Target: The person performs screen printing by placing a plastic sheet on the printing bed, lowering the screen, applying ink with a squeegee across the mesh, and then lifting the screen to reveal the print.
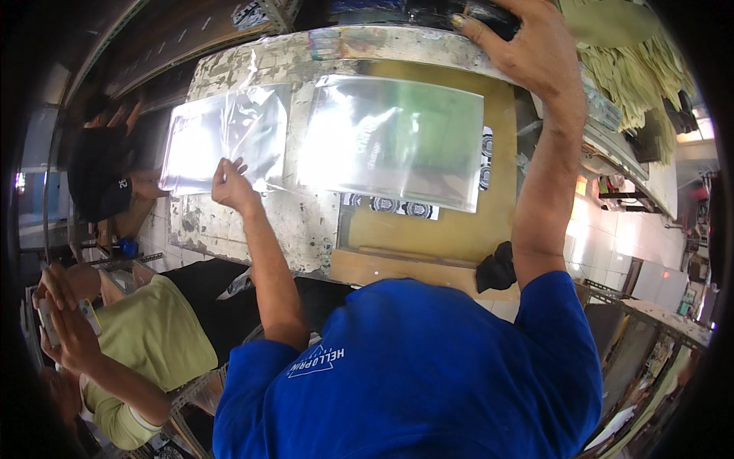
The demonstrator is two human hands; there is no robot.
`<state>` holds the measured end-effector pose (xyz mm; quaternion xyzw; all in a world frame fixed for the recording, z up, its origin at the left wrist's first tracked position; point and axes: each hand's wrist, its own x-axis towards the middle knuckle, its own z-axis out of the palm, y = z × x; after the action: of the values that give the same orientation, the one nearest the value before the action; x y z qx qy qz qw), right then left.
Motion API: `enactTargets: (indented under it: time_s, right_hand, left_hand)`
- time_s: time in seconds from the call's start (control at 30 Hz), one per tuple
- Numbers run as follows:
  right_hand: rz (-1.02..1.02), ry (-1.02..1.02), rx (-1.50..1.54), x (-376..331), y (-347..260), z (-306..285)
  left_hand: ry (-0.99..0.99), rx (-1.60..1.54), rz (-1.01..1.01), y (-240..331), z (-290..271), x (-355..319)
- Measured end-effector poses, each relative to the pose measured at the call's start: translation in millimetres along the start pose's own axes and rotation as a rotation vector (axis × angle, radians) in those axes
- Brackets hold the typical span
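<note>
My left hand (pixel 234 187) is closed in a pinch on a clear plastic sheet (pixel 260 126), whose creases gather toward my fingertips. The sheet lies at the left of a worn, paint-stained table (pixel 306 222). To its right, a second clear plastic sheet (pixel 397 145) lies flat, partly over a yellowish-brown board (pixel 459 237). White paper with round black prints (pixel 405 207) shows beyond that sheet's near and right edges. At the table's far edge my right hand (pixel 508 42) is curled about a glossy black object (pixel 497 17); its fingers are partly cut off by the frame.
A wooden strip (pixel 405 265) and a bunched black cloth (pixel 496 268) lie along the near side. Pale yellow cloths (pixel 634 76) hang at the far right. A person in black (pixel 99 168) stands at the left; another in yellow-green (pixel 145 329) holds a phone nearer me.
</note>
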<state>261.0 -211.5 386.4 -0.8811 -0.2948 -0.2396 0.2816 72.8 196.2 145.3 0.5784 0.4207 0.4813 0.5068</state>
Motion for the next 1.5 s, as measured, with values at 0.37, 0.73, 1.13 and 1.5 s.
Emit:
enactTargets:
  time_s: [0.37, 0.73, 1.13, 1.5]
  right_hand:
    - [-0.042, -0.015, 0.030, -3, 22, 10]
    - [-0.029, -0.026, 0.016, -16, 16, 14]
    - [0.136, -0.112, 0.252, -155, 6, 62]
    - [0.183, -0.701, -0.097, -237, 27, 147]
  left_hand:
    - [0.378, -0.012, -0.022, -90, -147, 146]
    - [0.483, 0.942, 0.492, -56, -112, 103]
    - [-0.860, -0.380, -0.341, 27, 19, -203]
    - [-0.802, 0.490, 0.509, -75, -28, -208]
